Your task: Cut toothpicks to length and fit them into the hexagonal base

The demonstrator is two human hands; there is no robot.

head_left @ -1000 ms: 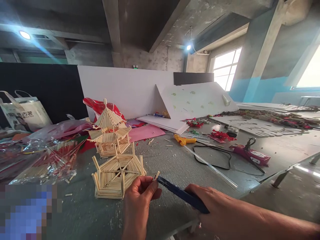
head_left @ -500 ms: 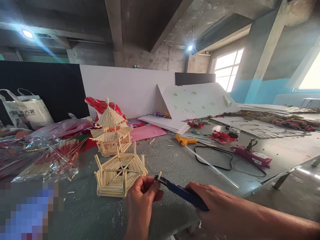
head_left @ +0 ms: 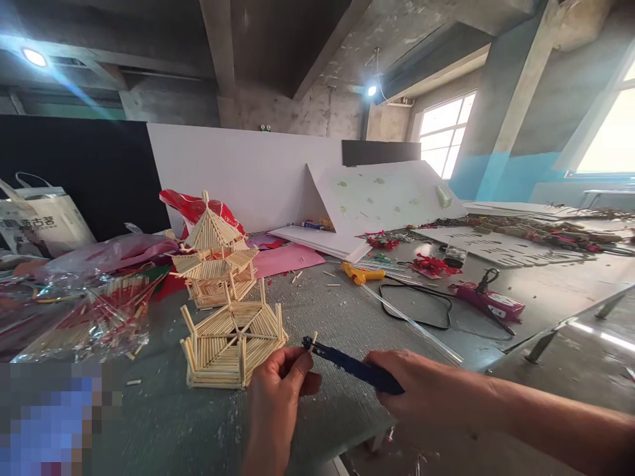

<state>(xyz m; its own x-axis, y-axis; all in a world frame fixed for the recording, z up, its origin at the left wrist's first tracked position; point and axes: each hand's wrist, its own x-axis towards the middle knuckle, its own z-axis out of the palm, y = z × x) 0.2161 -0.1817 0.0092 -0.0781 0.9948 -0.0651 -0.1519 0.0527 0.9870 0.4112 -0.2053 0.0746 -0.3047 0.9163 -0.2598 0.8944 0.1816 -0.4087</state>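
Observation:
My left hand (head_left: 275, 396) pinches a short wooden stick (head_left: 313, 339) upright between thumb and fingers. In my right hand (head_left: 421, 396) I grip a dark blue cutter tool (head_left: 350, 365), its tip touching the stick. Just left of my left hand sits a hexagonal stick-built roof section (head_left: 231, 344) on the grey table (head_left: 327, 311). Behind it stands a stick-built pagoda model (head_left: 213, 254) with two tiers.
Clear bags of sticks (head_left: 94, 317) lie at left, with pink and red plastic bags behind. A yellow glue gun (head_left: 362, 272), a black cord, a clear glue rod and a pink box (head_left: 491, 304) lie at right. White boards lean at the back. A metal frame (head_left: 570, 330) borders the right.
The view shifted slightly. Both hands stayed together at the stick; the cutter tip has closed in onto the stick.

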